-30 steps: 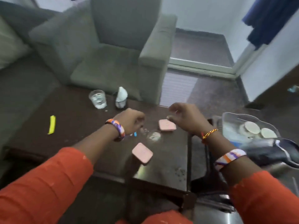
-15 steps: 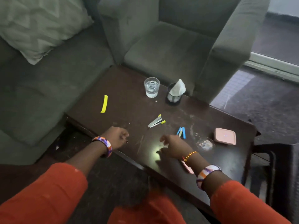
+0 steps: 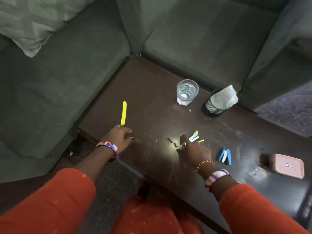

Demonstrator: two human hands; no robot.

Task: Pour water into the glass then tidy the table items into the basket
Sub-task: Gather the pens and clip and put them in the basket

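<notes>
Resting near the front left edge of the dark table [image 3: 152,85], the left hand [image 3: 119,138] is seen with fingers loosely curled and nothing held; a yellow strip [image 3: 123,113] lies just beyond its knuckles. The right hand [image 3: 195,150] is stretched over the tabletop with fingers extended, its fingertips close to a small yellow-and-white stapler [image 3: 195,138] (whether contact is made cannot be told). A glass [image 3: 187,92] holding water stands upright toward the far edge, beside a black mesh holder [image 3: 211,108] stuffed with tissue. A blue stapler [image 3: 224,156] and a pink box [image 3: 287,166] are placed to the right. No basket is shown.
</notes>
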